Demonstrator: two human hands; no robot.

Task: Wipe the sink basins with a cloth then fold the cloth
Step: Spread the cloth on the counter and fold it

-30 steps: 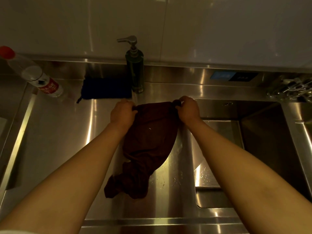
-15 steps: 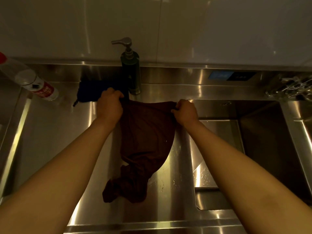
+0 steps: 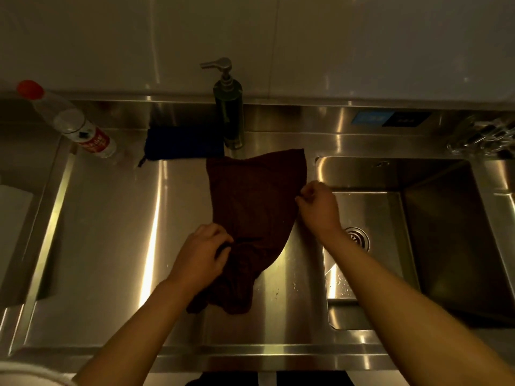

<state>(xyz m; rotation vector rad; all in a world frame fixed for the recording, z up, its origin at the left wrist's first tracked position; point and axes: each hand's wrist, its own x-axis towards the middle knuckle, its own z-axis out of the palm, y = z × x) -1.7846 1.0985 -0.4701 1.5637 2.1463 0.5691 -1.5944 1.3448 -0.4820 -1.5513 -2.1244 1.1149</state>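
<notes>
Head view, light: dim and yellowish, so colours read dark.
Cloth (image 3: 252,218): dark brown, lying on the flat steel counter (image 3: 111,232) just left of the sink basin (image 3: 434,246). Far end spread roughly flat, near end bunched and wrinkled into a lump.
My left hand (image 3: 202,253): at the cloth's left edge, about halfway down its length. Fingers curled, tips pinching a fold of the fabric.
My right hand (image 3: 319,207): at the cloth's right edge, farther from me than the left hand. Fingers curled in, thumb and fingertips nipping the hem.
Sink basin: right of the cloth, steel, with a round drain (image 3: 359,240) partly hidden behind my right wrist. Water drops on the near shelf of the basin and on the counter beside it.
Soap pump (image 3: 228,112): upright at the far edge of the counter, just beyond the cloth's far end, not touching it as far as I can tell.
Blue cloth (image 3: 184,144): folded flat, left of the pump, its right end close to the brown cloth's far left corner.
Bottle (image 3: 69,122): clear plastic, red cap, red label, tilted in view at far left.
Far right: shiny metal fittings (image 3: 485,137), too blurred to name.
</notes>
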